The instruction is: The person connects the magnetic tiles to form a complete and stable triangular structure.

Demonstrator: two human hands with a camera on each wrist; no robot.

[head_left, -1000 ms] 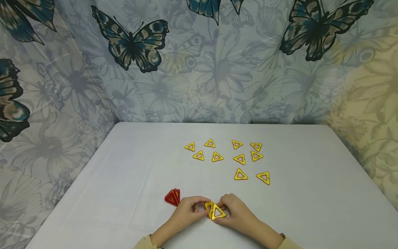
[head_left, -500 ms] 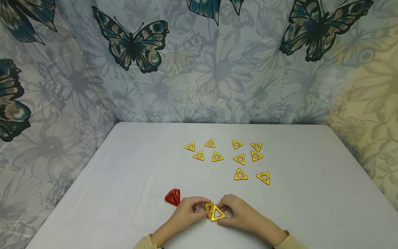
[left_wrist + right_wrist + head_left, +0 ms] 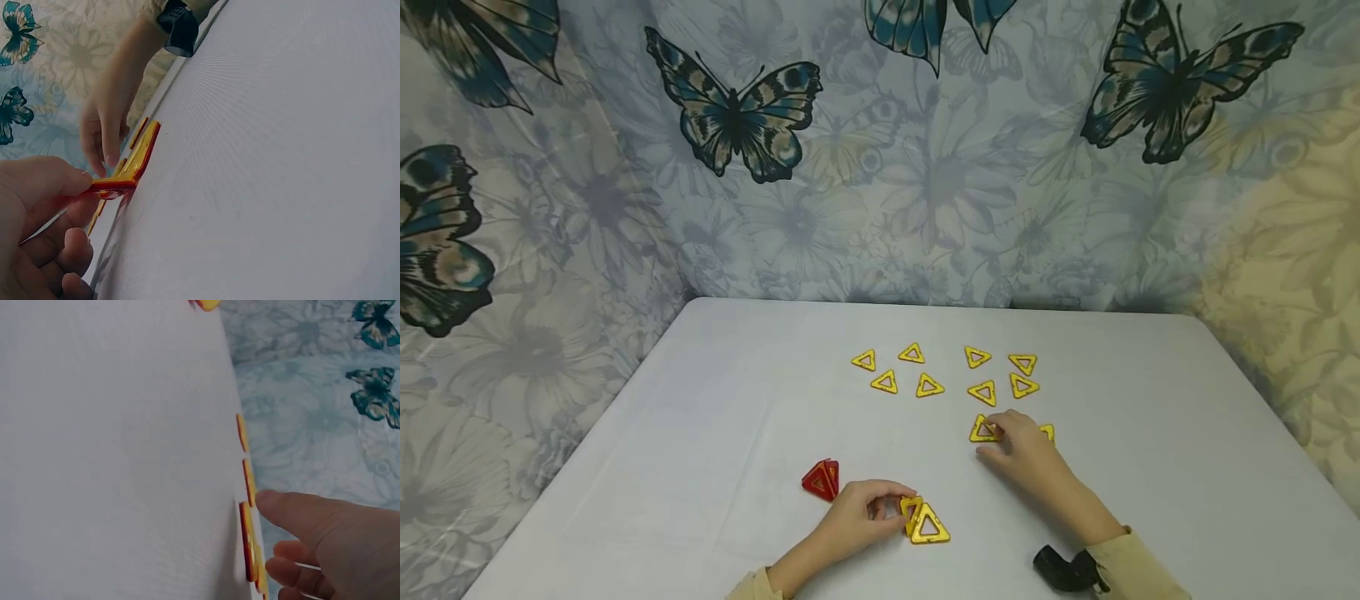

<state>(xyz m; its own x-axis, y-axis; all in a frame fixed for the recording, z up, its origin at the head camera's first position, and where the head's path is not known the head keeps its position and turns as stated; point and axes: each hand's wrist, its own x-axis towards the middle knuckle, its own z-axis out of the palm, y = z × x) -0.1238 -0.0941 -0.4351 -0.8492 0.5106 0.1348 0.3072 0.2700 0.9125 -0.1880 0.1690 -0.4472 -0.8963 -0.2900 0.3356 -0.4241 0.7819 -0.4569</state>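
My left hand [image 3: 867, 512] pinches a pair of yellow triangular magnetic tiles [image 3: 930, 539] joined along an edge, near the table's front. In the left wrist view thumb and finger grip one tile, and the other tile [image 3: 145, 153] slants up from it. My right hand [image 3: 1028, 457] reaches over a single yellow triangular tile [image 3: 981, 439], thumb and fingers apart at its right side. Whether the fingertips touch this tile cannot be told. Another yellow tile [image 3: 1048, 431] is partly hidden behind that hand. In the right wrist view, the thumb [image 3: 287, 506] points toward the row of tiles.
Several loose yellow triangular tiles [image 3: 928, 392] lie flat farther back on the white table [image 3: 737, 375]. A red shape built of triangular tiles [image 3: 820, 481] stands left of my left hand. A patterned butterfly cloth [image 3: 850, 233] hangs behind the table.
My right hand has let go of the joined yellow tiles and moved forward and right to a loose tile. My left hand still holds the pair. The head view has shifted slightly.
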